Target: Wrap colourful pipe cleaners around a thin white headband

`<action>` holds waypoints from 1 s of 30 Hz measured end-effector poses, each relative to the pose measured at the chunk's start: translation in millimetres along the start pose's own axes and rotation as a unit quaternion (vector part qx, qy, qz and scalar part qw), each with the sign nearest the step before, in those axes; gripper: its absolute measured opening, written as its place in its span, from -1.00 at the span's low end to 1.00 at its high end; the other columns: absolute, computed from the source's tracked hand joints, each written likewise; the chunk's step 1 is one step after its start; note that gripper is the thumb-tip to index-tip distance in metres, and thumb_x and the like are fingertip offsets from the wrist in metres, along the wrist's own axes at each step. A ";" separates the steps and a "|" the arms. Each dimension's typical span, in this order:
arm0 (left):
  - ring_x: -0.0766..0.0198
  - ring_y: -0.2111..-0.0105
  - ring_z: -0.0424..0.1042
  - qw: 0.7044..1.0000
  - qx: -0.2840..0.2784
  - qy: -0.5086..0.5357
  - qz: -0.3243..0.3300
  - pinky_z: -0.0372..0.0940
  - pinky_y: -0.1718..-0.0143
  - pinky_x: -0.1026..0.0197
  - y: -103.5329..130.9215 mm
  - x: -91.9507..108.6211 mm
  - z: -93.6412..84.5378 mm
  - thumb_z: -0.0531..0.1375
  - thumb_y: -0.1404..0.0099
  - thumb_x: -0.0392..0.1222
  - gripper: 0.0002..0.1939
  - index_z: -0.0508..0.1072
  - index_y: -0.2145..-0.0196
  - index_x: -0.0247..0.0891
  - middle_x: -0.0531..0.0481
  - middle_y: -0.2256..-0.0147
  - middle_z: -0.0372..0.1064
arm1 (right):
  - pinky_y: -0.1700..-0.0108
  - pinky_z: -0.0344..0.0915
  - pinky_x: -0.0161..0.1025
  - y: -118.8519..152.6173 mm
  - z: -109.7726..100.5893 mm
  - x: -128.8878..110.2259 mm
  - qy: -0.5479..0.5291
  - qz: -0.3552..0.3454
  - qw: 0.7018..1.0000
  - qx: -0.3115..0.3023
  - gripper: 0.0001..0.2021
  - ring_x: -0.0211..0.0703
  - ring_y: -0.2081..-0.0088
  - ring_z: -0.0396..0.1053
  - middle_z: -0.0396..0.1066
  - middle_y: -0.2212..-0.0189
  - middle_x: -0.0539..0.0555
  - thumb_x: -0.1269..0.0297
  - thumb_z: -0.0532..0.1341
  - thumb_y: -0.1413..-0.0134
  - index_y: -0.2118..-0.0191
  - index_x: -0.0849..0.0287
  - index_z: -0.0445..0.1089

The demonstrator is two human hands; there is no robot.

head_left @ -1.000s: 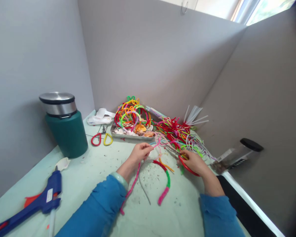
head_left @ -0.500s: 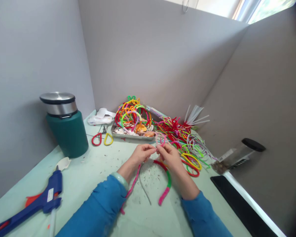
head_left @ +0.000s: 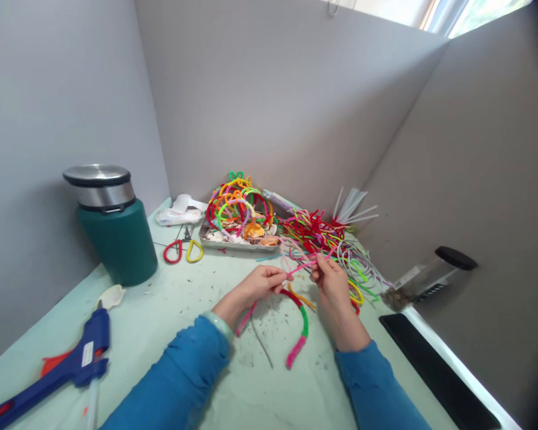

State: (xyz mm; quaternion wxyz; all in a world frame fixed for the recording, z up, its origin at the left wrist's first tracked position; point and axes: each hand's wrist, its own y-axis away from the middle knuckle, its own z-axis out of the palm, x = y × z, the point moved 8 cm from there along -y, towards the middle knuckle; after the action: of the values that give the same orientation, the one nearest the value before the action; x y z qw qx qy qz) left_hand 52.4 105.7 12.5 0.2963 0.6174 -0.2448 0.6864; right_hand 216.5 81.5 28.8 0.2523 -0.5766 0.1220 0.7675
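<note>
A pink pipe cleaner (head_left: 301,269) is stretched between my two hands above the table. My left hand (head_left: 263,283) pinches it between thumb and fingertips, and a pink tail hangs below that hand. My right hand (head_left: 330,283) pinches the same pipe cleaner farther right, its other end sticking up past the fingers. Beneath the hands lies a curved headband (head_left: 305,322) wrapped in red, green and pink. A thin bare grey stem (head_left: 262,343) rests beside it, and an orange pipe cleaner (head_left: 301,295) lies between the hands.
Behind stands a metal tray (head_left: 237,243) of shells and colourful pipe-cleaner loops. Many loose pipe cleaners (head_left: 314,230) are heaped to its right. Red-and-yellow-handled pliers (head_left: 183,248), a green flask (head_left: 119,242) and a blue glue gun (head_left: 87,352) are on the left. A clear jar (head_left: 424,278) sits right.
My right hand has moved right, away from my left, drawing the pink pipe cleaner out between them. The tail below my left hand hangs shorter. The view has shifted slightly.
</note>
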 end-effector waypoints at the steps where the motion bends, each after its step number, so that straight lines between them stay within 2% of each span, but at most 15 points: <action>1: 0.52 0.72 -0.06 1.000 0.001 0.000 -0.007 -0.22 0.68 0.34 -0.8 -2.4 -1.3 0.20 -0.07 0.11 -0.53 0.47 0.27 -0.41 0.15 0.67 0.11 | 0.63 0.05 -0.40 -1.6 -5.0 -1.4 -0.013 -0.002 1.000 0.015 -0.69 -0.41 0.65 0.10 0.24 0.61 -0.08 0.06 0.32 0.22 0.49 0.22 0.33; 4: 0.55 0.75 -0.11 1.000 0.000 0.008 -0.027 -0.28 0.71 0.33 -2.1 -8.4 -5.3 0.21 -0.06 0.11 -0.53 0.46 0.27 -0.39 0.17 0.67 0.10 | 0.64 0.05 -0.41 -6.0 -18.5 -6.4 -0.048 -0.014 0.998 0.049 -0.69 -0.42 0.64 0.10 0.22 0.60 -0.09 0.08 0.33 0.23 0.49 0.20 0.28; 7: 0.56 0.77 -0.14 0.999 0.011 0.018 -0.030 -0.30 0.72 0.34 -2.3 -9.0 -8.5 0.22 -0.04 0.12 -0.54 0.45 0.29 -0.37 0.19 0.68 0.08 | 0.63 0.06 -0.40 -6.2 -15.6 -10.6 -0.045 -0.023 0.998 0.029 -0.69 -0.40 0.63 0.10 0.22 0.58 -0.08 0.05 0.30 0.18 0.45 0.19 0.30; 10: 0.56 0.78 -0.13 0.998 0.045 0.023 -0.025 -0.29 0.73 0.35 -2.3 -7.1 -13.6 0.24 -0.02 0.13 -0.54 0.42 0.33 -0.38 0.20 0.70 0.06 | 0.62 0.08 -0.39 1.5 6.1 -8.5 -0.017 -0.009 0.999 -0.039 -0.66 -0.38 0.63 0.13 0.25 0.56 -0.06 0.01 0.24 0.12 0.33 0.19 0.36; 13: 0.56 0.80 -0.13 0.996 0.073 0.042 -0.017 -0.29 0.74 0.36 -2.6 -5.0 -17.8 0.23 -0.02 0.14 -0.55 0.39 0.37 -0.35 0.22 0.73 0.06 | 0.59 0.12 -0.37 15.7 35.3 0.0 0.023 0.008 0.991 -0.133 -0.63 -0.34 0.61 0.18 0.30 0.54 -0.05 0.00 0.23 0.10 0.25 0.17 0.38; 14: 0.56 0.80 -0.14 0.996 0.075 0.048 -0.014 -0.30 0.75 0.36 -2.7 -4.7 -18.4 0.23 -0.02 0.13 -0.57 0.38 0.38 -0.35 0.22 0.73 0.05 | 0.58 0.14 -0.36 20.5 43.4 3.6 0.046 0.009 0.986 -0.161 -0.64 -0.33 0.60 0.19 0.31 0.56 -0.05 0.02 0.25 0.11 0.23 0.17 0.38; 16: 0.56 0.81 -0.15 0.996 0.071 0.052 -0.013 -0.31 0.76 0.36 -3.0 -5.1 -17.7 0.22 -0.04 0.11 -0.59 0.37 0.38 -0.33 0.22 0.73 0.06 | 0.58 0.11 -0.37 26.4 51.3 7.8 0.100 -0.012 0.979 -0.177 -0.68 -0.33 0.62 0.17 0.27 0.63 -0.08 0.05 0.26 0.11 0.30 0.19 0.40; 20: 0.56 0.81 -0.08 0.998 0.040 0.043 -0.010 -0.23 0.77 0.36 -3.4 -7.1 -12.0 0.21 -0.07 0.07 -0.62 0.37 0.36 -0.35 0.17 0.68 0.16 | 0.60 0.03 -0.36 24.0 40.0 3.6 0.171 -0.067 0.979 -0.095 -0.68 -0.36 0.66 0.08 0.17 0.73 -0.11 0.03 0.25 0.09 0.56 0.22 0.33; 25: 0.56 0.80 -0.03 0.999 0.021 0.031 -0.022 -0.17 0.77 0.36 -2.1 -9.7 -8.8 0.23 -0.06 0.06 -0.60 0.40 0.32 -0.37 0.14 0.64 0.22 | 0.58 0.05 -0.36 16.7 19.4 -11.7 0.148 -0.098 0.984 -0.019 -0.67 -0.34 0.65 0.09 0.17 0.73 -0.10 0.01 0.24 0.08 0.55 0.21 0.30; 30: 0.56 0.78 -0.03 0.999 0.005 0.041 -0.024 -0.19 0.75 0.36 0.8 -7.7 -7.4 0.24 -0.06 0.04 -0.62 0.41 0.35 -0.37 0.13 0.63 0.22 | 0.57 0.05 -0.36 12.3 5.6 -14.5 0.117 -0.101 0.988 0.021 -0.67 -0.35 0.64 0.10 0.18 0.72 -0.10 0.02 0.23 0.07 0.56 0.19 0.26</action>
State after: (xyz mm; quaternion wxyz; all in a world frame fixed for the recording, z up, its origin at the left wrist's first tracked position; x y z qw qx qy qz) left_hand 47.1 109.5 4.0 0.3193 0.5957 -0.2146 0.7051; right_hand 208.4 70.3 43.0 0.3247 -0.6659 0.1080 0.6629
